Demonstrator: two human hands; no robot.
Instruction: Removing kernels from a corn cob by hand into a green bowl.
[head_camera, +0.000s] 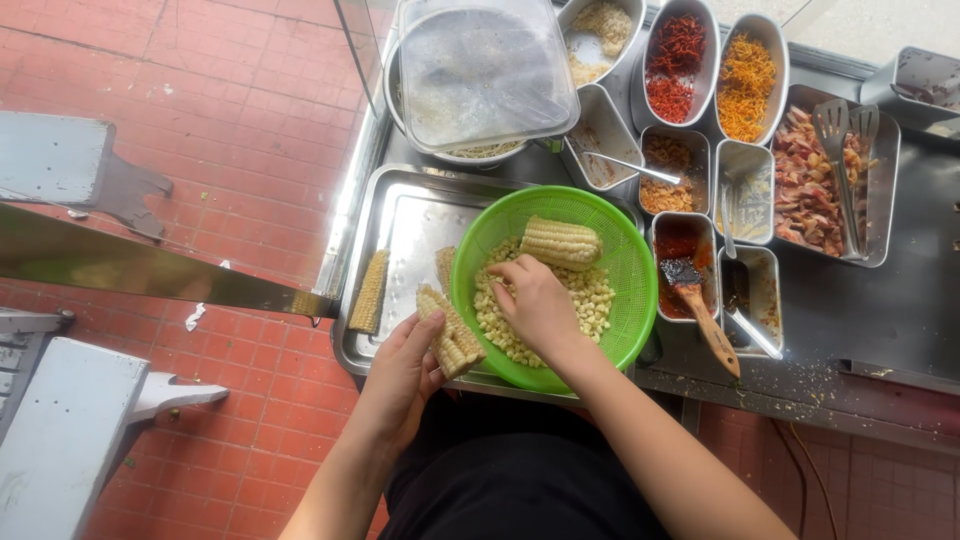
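Note:
My left hand (400, 375) grips a partly stripped corn cob (450, 332) at the near left rim of a green plastic colander (630, 300). My right hand (535, 300) reaches into the colander with its fingers bent among the loose corn kernels (592, 300). A whole piece of corn cob (560, 242) lies at the far side of the colander. A stripped cob (369, 292) rests on the metal tray (410, 215) to the left, and another short piece (445, 265) lies beside the colander.
Metal containers hold toppings: red flakes (678, 65), orange shreds (746, 88), chopped meat (805, 180) with tongs (845, 150), and red sauce with a wooden-handled brush (700, 305). A covered pot (480, 75) stands behind the tray. Red tiled floor (230, 120) lies to the left.

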